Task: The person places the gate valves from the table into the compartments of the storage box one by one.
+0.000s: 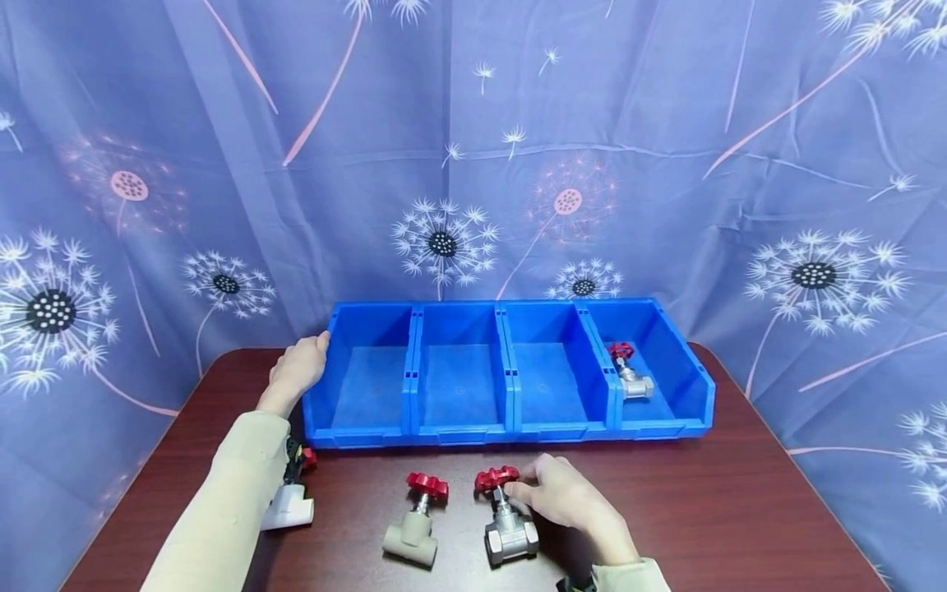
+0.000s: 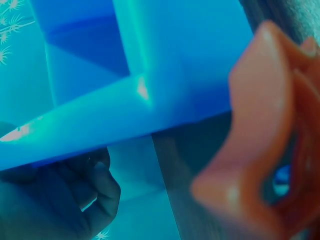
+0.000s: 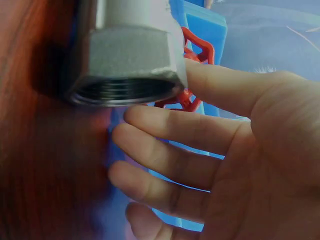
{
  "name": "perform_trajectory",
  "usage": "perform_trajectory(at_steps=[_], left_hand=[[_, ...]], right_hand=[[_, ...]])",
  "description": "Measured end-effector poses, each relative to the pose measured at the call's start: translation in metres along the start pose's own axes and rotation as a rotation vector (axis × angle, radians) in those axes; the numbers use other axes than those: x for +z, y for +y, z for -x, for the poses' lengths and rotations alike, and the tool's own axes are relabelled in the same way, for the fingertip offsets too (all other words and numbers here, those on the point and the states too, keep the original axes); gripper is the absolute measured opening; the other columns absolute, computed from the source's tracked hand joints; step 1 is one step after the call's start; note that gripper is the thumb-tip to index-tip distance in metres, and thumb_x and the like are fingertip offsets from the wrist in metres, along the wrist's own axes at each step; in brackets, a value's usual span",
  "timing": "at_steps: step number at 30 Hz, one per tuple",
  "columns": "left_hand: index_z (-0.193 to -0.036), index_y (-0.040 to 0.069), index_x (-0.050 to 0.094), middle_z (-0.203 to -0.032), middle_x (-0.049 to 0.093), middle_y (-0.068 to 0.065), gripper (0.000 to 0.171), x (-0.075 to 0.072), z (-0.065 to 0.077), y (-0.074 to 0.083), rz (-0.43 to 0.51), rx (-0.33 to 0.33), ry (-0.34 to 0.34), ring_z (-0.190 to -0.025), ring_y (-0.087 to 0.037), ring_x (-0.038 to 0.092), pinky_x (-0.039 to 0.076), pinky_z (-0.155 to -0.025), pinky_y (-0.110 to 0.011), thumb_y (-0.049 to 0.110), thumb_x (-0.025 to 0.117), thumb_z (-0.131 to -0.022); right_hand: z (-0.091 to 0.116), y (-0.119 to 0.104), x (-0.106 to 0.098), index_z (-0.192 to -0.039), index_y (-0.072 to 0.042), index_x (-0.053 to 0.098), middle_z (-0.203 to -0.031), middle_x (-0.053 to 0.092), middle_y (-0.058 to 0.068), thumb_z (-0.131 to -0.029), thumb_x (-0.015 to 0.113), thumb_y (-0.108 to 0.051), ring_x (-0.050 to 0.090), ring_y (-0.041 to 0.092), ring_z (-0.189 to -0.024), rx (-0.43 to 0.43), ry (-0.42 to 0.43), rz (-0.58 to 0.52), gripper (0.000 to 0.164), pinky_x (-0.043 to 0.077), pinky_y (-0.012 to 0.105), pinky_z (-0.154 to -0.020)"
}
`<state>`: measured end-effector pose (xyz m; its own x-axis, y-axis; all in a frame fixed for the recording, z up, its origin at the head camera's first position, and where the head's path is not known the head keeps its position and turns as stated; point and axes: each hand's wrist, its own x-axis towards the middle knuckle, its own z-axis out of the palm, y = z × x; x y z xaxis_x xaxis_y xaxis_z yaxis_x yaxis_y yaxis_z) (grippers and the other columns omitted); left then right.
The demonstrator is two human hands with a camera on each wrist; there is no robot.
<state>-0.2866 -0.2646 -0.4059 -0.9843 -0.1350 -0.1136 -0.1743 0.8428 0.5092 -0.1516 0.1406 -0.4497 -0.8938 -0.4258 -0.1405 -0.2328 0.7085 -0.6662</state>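
At the left end of the row of blue bins (image 1: 459,434), my left hand (image 1: 296,370) grips the outer side wall near its top edge. In the left wrist view that hand's curled fingers (image 2: 102,187) show beneath the wall, partly hidden by it. My right hand (image 1: 565,493) is beside a metal valve (image 1: 510,534) with a red handwheel (image 1: 496,478). Seen from the right wrist, its fingers are extended and spread past the valve's threaded end (image 3: 130,75), with the thumb (image 3: 220,85) overlapping the handwheel.
A beige valve (image 1: 412,536) with a red wheel lies left of the metal one. A white valve (image 1: 290,508) is partly hidden by my left sleeve (image 1: 222,501). Another metal valve (image 1: 632,382) sits in the rightmost bin. Behind the brown table (image 1: 769,510) hangs a patterned curtain (image 1: 651,222).
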Motion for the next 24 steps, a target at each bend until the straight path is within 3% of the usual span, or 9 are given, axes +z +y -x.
perform_trajectory(at_steps=[5,14,24], left_hand=[[-0.143,-0.004,0.041,-0.139,0.044,-0.032,0.072,0.002,0.0,-0.002,0.015,0.001,-0.01,-0.122,-0.054,0.043,0.037,-0.091,-0.067,0.05,0.011,-0.105],[-0.144,-0.005,0.039,-0.14,0.043,-0.032,0.076,0.002,-0.001,0.0,0.024,-0.005,-0.014,-0.123,-0.054,0.042,0.037,-0.092,-0.066,0.052,0.009,-0.104],[-0.143,-0.004,0.04,-0.14,0.043,-0.032,0.073,0.002,-0.002,-0.001,0.027,0.004,-0.013,-0.123,-0.054,0.041,0.035,-0.094,-0.067,0.05,0.011,-0.105]], right_hand=[[0.002,0.0,0.003,-0.072,-0.02,0.069,-0.056,0.046,-0.012,-0.093,0.065,-0.037,0.041,0.008,-0.055,-0.011,-0.02,0.041,0.028,0.035,0.029,-0.051],[0.005,-0.009,0.007,-0.075,-0.018,0.072,-0.058,0.046,-0.011,-0.094,0.064,-0.036,0.042,0.008,-0.058,-0.011,-0.076,0.003,0.027,0.037,0.03,-0.053],[0.003,-0.016,0.016,-0.066,-0.02,0.059,-0.058,0.049,-0.008,-0.09,0.064,-0.035,0.045,0.01,-0.057,0.069,-0.024,0.076,0.029,0.037,0.031,-0.053]])
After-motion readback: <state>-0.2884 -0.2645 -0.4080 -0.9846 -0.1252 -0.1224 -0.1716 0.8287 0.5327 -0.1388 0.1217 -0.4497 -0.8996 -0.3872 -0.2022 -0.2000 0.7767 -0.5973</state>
